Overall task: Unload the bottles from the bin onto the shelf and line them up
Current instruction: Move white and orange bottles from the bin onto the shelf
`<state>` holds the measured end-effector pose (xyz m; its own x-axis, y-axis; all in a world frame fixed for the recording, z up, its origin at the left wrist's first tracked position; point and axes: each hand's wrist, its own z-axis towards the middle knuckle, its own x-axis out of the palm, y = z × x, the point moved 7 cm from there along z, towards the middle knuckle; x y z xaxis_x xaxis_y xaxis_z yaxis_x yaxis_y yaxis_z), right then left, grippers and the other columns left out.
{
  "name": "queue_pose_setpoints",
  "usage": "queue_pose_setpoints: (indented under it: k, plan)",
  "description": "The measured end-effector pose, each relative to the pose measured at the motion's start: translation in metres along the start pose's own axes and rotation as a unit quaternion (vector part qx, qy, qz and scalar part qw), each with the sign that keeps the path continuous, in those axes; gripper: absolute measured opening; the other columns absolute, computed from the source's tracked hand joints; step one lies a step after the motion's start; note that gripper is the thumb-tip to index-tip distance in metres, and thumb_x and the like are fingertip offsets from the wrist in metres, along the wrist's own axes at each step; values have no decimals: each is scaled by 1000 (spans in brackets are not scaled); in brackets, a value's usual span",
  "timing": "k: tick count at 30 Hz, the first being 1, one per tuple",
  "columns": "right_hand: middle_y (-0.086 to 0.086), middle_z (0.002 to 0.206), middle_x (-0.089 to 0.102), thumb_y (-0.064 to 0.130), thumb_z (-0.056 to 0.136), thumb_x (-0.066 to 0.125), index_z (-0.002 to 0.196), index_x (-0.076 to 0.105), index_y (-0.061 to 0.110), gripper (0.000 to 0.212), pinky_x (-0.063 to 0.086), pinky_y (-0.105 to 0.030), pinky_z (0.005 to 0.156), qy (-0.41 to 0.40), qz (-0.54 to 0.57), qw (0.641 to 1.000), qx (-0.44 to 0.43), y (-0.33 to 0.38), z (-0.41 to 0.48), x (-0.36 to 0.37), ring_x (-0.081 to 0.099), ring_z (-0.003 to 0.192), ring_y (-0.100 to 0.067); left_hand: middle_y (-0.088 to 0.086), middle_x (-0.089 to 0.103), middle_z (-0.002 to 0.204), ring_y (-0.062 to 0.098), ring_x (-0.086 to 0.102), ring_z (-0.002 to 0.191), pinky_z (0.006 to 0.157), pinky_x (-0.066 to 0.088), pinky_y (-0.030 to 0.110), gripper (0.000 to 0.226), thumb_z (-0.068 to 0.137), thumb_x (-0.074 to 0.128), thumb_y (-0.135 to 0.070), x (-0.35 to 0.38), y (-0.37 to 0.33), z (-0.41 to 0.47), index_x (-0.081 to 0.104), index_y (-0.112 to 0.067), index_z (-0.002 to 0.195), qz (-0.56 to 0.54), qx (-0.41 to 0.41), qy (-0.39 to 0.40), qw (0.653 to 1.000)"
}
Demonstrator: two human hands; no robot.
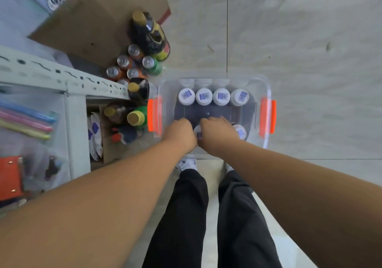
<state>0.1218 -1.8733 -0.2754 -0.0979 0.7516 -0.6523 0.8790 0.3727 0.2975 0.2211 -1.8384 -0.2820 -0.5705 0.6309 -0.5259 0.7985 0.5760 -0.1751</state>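
Note:
A clear plastic bin (251, 85) with orange latches sits on the tiled floor in front of my feet. Several white-capped bottles (213, 96) stand in a row along its far wall. In the near row, one cap (198, 133) shows between my hands and another cap (240, 132) shows to the right. My left hand (179, 133) reaches into the near left of the bin, fingers curled down over a bottle that it hides. My right hand (217, 134) curls over another hidden bottle beside it. The white metal shelf (62, 77) stands to the left.
Drink cans (132, 65) and dark yellow-capped bottles (147, 32) stand on the floor by the shelf's corner, next to a cardboard sheet (99, 19). More bottles (135, 117) sit low beside the bin's left latch. My legs and shoes are just behind the bin.

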Motion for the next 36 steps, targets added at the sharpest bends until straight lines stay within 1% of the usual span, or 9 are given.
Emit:
queue_pose_setpoints:
  k: [6,9,11,13,16,20,23,32,36]
  plan:
    - [-8,101,70,20,89,52,93,54,15,7,29,-42,110,-20,2,999,-45,9,7,-7,62,105,-30,19,63,116,39,62,104,75,44,40,18,92,56,-9,-1,-6,5,58,-5,110,34,22,-74,996]
    - [-8,87,64,23,89,54,88,46,14,12,48,-36,78,-30,91,995,-13,2,-16,-44,62,85,-31,16,60,110,36,61,96,68,37,34,15,85,62,-13,-38,-19,-22,49,-17,90,28,84,-76,993]
    - [-6,79,58,22,88,56,92,44,10,17,41,-31,55,-36,135,990,10,-7,-38,-79,57,73,-30,14,60,110,35,61,97,68,36,30,15,81,66,-15,-75,-31,-49,55,-21,89,31,129,-72,988]
    - [-11,89,63,23,87,60,103,49,4,27,45,-34,60,-65,156,985,24,-12,-64,-126,58,79,-31,10,63,104,33,61,92,66,38,29,25,78,69,-19,-126,-41,-82,62,-15,102,26,145,-91,985]
    - [-14,102,66,27,85,63,108,59,1,34,52,-39,82,-105,170,980,8,-7,-113,-215,61,95,-34,7,66,82,30,62,77,59,44,36,22,76,68,-29,-213,-67,-146,64,-11,88,18,172,-111,979]
    - [-14,96,70,30,78,64,103,66,5,35,56,-41,79,-135,129,982,-18,14,-183,-344,63,89,-34,7,72,71,28,68,65,57,55,42,25,68,68,-38,-324,-103,-238,71,-17,83,27,200,-81,976]
    - [-17,95,70,31,79,66,95,70,6,30,56,-41,78,-108,39,992,-58,46,-236,-434,65,89,-35,-9,60,58,23,57,58,54,44,29,6,73,73,-27,-401,-130,-309,69,-23,71,95,217,-72,969]
    - [-8,79,71,23,75,67,87,72,6,21,56,-23,55,-128,-55,983,-123,162,-364,-653,72,67,-19,-5,55,63,9,45,52,46,34,16,16,78,69,-20,-554,-143,-519,73,-9,90,155,198,-165,954]
    - [-16,94,74,16,78,66,95,73,2,23,60,-25,61,-129,-58,971,-193,226,-393,-683,75,81,-25,3,65,81,17,52,68,64,40,29,27,77,67,-24,-566,-108,-584,73,-9,99,145,155,-200,957]
